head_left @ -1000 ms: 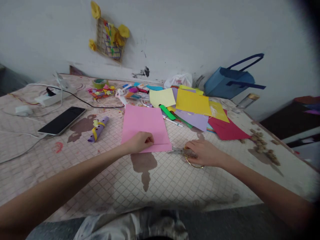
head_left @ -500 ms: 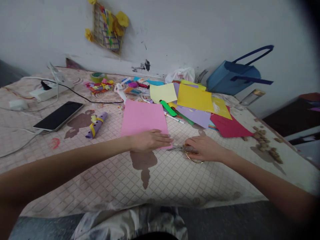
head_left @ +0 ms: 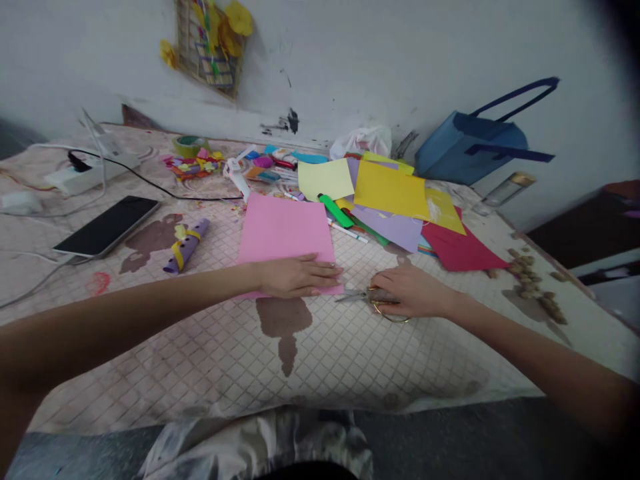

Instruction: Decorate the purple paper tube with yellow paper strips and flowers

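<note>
A sheet of pink paper (head_left: 285, 230) lies on the patterned tablecloth in front of me. Across its lower right part my left hand (head_left: 295, 275) rests flat, fingers stretched towards the right. To the right of the paper, my right hand (head_left: 413, 291) is closed round the gold handles of a pair of scissors (head_left: 356, 295). The scissors lie low over the cloth with their blades pointing left, the tips close to the paper's lower right corner. Left of the paper is a rolled purple paper tube (head_left: 187, 247) with a yellow band.
Coloured papers (head_left: 387, 190), a green cutter-like tool (head_left: 336, 211) and a glue gun (head_left: 236, 177) lie behind the pink sheet. A phone (head_left: 107, 227) and power strip (head_left: 93, 172) with cables are at left. A blue bag (head_left: 470, 147) and glass bottle (head_left: 510, 189) stand at right.
The view has shifted slightly. My left hand stays flat on the pink paper, and my right hand still holds the scissors, their tips now slightly apart from the paper's corner.
</note>
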A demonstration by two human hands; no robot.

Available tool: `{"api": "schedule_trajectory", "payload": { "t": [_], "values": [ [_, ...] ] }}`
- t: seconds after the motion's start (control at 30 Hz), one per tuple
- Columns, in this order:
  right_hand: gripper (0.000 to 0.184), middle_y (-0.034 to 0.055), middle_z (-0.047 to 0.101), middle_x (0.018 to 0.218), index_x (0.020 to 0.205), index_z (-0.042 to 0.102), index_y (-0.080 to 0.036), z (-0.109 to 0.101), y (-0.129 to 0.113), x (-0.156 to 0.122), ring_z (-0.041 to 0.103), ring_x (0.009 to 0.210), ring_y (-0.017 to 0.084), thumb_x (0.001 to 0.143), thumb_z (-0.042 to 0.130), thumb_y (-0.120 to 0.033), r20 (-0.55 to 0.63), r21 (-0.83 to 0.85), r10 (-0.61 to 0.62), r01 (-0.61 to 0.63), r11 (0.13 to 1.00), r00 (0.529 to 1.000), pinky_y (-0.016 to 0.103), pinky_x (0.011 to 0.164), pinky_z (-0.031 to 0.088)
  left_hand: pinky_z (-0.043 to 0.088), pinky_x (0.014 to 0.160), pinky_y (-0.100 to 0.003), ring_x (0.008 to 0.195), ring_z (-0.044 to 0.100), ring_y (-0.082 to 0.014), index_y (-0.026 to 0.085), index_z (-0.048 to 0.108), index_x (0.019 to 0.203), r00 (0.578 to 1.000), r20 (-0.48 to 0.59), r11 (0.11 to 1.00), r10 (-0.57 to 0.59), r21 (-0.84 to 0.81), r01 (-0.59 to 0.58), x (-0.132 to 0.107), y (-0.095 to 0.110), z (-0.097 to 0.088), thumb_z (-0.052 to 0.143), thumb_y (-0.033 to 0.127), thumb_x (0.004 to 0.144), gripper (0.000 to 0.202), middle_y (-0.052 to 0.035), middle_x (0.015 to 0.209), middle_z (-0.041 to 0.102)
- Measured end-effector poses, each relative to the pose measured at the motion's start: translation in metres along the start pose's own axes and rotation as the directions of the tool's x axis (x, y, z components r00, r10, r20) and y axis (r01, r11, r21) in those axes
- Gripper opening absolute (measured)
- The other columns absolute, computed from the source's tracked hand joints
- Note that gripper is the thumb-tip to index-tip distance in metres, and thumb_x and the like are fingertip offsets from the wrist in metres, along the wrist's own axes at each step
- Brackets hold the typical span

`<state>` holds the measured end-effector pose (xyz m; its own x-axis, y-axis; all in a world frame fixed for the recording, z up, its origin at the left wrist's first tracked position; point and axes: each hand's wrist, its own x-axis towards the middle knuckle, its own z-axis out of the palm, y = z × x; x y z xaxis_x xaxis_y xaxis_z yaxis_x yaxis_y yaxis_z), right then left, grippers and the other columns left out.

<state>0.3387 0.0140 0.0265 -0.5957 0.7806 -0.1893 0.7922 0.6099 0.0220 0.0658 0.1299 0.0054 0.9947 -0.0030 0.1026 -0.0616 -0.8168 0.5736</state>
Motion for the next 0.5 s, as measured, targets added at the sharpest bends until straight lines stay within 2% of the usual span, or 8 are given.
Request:
{"api": "schedule_trajectory", "payload": {
  "t": [0.13,0.27,0.37,0.5],
  "values": [
    [0.027,0.0066,0.064,0.078,0.090,0.055,-0.019,-0.001,0.000,0.001,0.056,0.072,0.020,0.082,0.046,-0.042,0.001,0.001,-0.009,0.009,1.000,1.000,0.029,0.061,0.029,0.007,0.110,-0.037,0.130,0.030,-0.0176,0.034,0.045,0.127,0.995,-0.039,0.994,0.092,0.065,-0.089,0.004,-0.009,-0.001,0.045,0.028,0.086,0.041,-0.0001,0.142,0.032],
    [0.028,0.0072,0.064,0.079,0.089,0.055,-0.018,0.000,0.001,0.002,0.056,0.070,0.019,0.083,0.044,-0.044,0.024,-0.014,-0.022,0.022,1.000,0.999,0.028,0.060,0.029,0.008,0.110,-0.037,0.130,0.031,-0.0186,0.036,0.044,0.128,0.987,-0.047,0.983,0.153,0.104,-0.148,0.005,-0.019,0.002,0.045,0.028,0.085,0.043,-0.0003,0.141,0.035],
    [0.030,0.0072,0.064,0.078,0.089,0.055,-0.018,0.003,0.002,0.002,0.055,0.068,0.019,0.084,0.043,-0.045,0.036,-0.032,-0.024,0.025,0.999,0.999,0.028,0.059,0.028,0.006,0.110,-0.036,0.131,0.029,-0.0181,0.037,0.042,0.128,0.993,-0.033,0.990,0.114,0.088,-0.111,0.005,-0.019,0.003,0.044,0.029,0.085,0.044,0.0014,0.141,0.035],
    [0.033,0.0067,0.063,0.074,0.089,0.055,-0.017,0.006,0.004,0.000,0.055,0.064,0.018,0.084,0.043,-0.047,0.022,-0.024,-0.033,0.033,0.999,0.999,0.028,0.057,0.026,0.000,0.110,-0.033,0.134,0.021,-0.0159,0.037,0.039,0.130,0.998,0.066,0.998,-0.021,0.064,0.017,0.006,-0.015,0.001,0.041,0.034,0.086,0.044,0.0053,0.144,0.028]
  ]
}}
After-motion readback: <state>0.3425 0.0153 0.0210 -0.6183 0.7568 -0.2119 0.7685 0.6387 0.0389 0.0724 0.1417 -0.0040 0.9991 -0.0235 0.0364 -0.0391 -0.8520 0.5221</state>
